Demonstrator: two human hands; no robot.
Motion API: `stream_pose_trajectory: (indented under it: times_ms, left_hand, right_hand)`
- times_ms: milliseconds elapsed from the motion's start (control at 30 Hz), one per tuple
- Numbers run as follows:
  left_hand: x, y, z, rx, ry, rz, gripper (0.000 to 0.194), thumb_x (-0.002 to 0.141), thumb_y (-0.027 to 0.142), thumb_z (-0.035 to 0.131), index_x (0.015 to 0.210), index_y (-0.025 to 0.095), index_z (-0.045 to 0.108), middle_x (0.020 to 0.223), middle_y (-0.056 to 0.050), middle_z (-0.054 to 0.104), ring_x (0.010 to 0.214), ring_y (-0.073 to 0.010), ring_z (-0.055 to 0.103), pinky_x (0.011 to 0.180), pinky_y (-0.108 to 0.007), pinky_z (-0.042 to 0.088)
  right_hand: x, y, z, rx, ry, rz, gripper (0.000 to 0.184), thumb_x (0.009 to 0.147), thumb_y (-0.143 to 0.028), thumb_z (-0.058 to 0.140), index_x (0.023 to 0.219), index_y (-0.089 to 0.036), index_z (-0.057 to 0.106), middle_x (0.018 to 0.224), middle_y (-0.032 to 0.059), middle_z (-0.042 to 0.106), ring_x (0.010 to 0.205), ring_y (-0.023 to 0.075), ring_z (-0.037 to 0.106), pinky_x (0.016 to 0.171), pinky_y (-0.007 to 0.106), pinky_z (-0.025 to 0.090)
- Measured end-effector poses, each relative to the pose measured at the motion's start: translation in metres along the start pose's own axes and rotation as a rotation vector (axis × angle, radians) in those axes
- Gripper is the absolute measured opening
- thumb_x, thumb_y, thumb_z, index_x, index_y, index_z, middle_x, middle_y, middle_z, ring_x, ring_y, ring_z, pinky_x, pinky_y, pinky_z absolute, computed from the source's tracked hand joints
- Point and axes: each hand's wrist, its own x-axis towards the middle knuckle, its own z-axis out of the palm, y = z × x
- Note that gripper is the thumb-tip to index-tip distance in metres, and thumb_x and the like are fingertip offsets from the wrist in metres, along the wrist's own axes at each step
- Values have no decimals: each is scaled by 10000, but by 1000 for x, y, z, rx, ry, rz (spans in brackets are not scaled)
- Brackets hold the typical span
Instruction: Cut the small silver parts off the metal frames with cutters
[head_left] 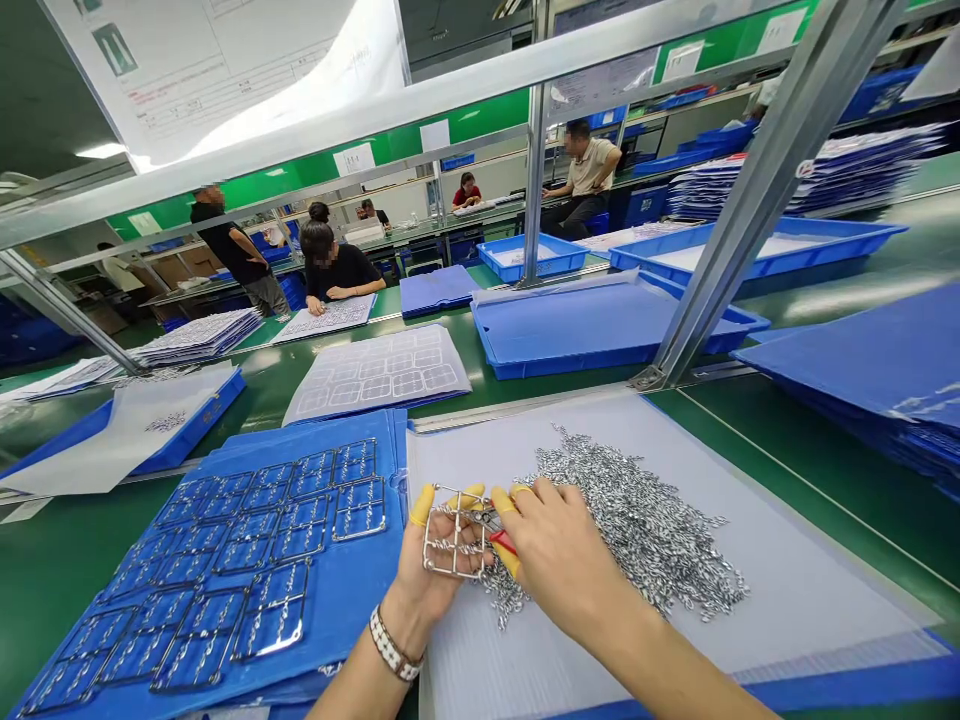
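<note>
Left hand [431,572] is clamped on a small silver grid frame [456,547], palm up, thumb at the left edge and fingers behind; the frame is tilted above the near-left edge of the small-link pile [630,510]. Right hand [566,550] is closed round a red-handled tool [503,541], its tip at the frame's right side. Yellow finger covers [423,504] on both hands. Pile sits on a white sheet [757,480]; similar frames [285,645] lie in rows on a blue sheet [345,610] to the left, all over the green worktop [37,560]. Handling, my read: frame is light, outer bars fairly stiff, smooth metal so a bit slippery. Thin crossbars and the link strands inside look like the weak bits; squeezing there could bend or snag them. Best hold is the outer bars near the corners, thumb against fingers, light pinch, middle kept free for the tool. Links are small and loose, likely to slide and catch on each other, so pick singly. Exact tool tip contact: can't tell.
</note>
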Motion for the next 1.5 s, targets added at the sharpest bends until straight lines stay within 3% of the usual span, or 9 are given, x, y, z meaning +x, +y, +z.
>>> stream_pose_trajectory:
  times_ms: [333, 533, 700, 1133, 1300, 1400, 1500]
  left_hand:
    - [-2, 2, 3, 13, 81, 15, 492, 880, 478, 466, 1063, 69, 668, 982, -129, 681, 730, -183, 601, 669, -324, 471]
    - [-4, 5, 4, 2, 57, 17, 560, 894, 506, 418, 1164, 55, 612, 994, -141, 690, 702, -182, 611, 656, -334, 481]
    - [-2, 7, 2, -3, 57, -10, 588, 882, 539, 420, 1189, 67, 590, 1015, -151, 689, 760, -200, 636, 635, -294, 460]
    - [-3, 6, 1, 1, 91, 2, 591, 865, 547, 452, 1189, 71, 585, 995, -136, 692, 739, -177, 624, 534, -235, 383]
    - [-1, 7, 3, 32, 114, 13, 560, 878, 527, 434, 1160, 72, 602, 997, -140, 695, 721, -171, 620, 519, -227, 374]
    - [-1, 6, 9, 2, 104, 49, 542, 874, 529, 432, 1079, 72, 641, 928, -133, 704, 698, -176, 620, 622, -265, 428]
    - [-3, -4, 9, -35, 106, 111, 597, 827, 604, 446, 963, 71, 678, 849, -126, 700, 678, -183, 620, 701, -299, 443]
  right_hand:
    - [4, -1, -2, -59, -38, -57, 114, 778, -131, 611, 871, -196, 619, 759, 44, 615, 740, 230, 533, 625, 354, 259]
    - [-8, 0, 1, -14, 46, -23, 208, 795, -261, 648, 992, -201, 617, 801, 32, 622, 785, 227, 521, 670, 365, 276]
    - [-18, -8, 8, 18, 30, -60, 290, 769, -282, 662, 1039, -185, 620, 834, 45, 619, 819, 238, 499, 709, 381, 284]
    - [-16, -15, 12, 26, 39, -64, 226, 762, -290, 657, 964, -197, 617, 779, 36, 596, 773, 238, 487, 667, 383, 277]
    - [-16, -17, 12, -32, 17, -79, 127, 741, -163, 634, 861, -203, 623, 737, 43, 583, 719, 238, 491, 619, 374, 273]
    - [-22, -13, 17, -15, 86, -112, 232, 706, -117, 620, 920, -206, 631, 741, 46, 595, 709, 244, 508, 625, 375, 297]
    - [-20, -5, 32, 192, 332, -175, 284, 732, -175, 581, 1002, -252, 624, 756, 34, 624, 682, 238, 524, 615, 362, 325]
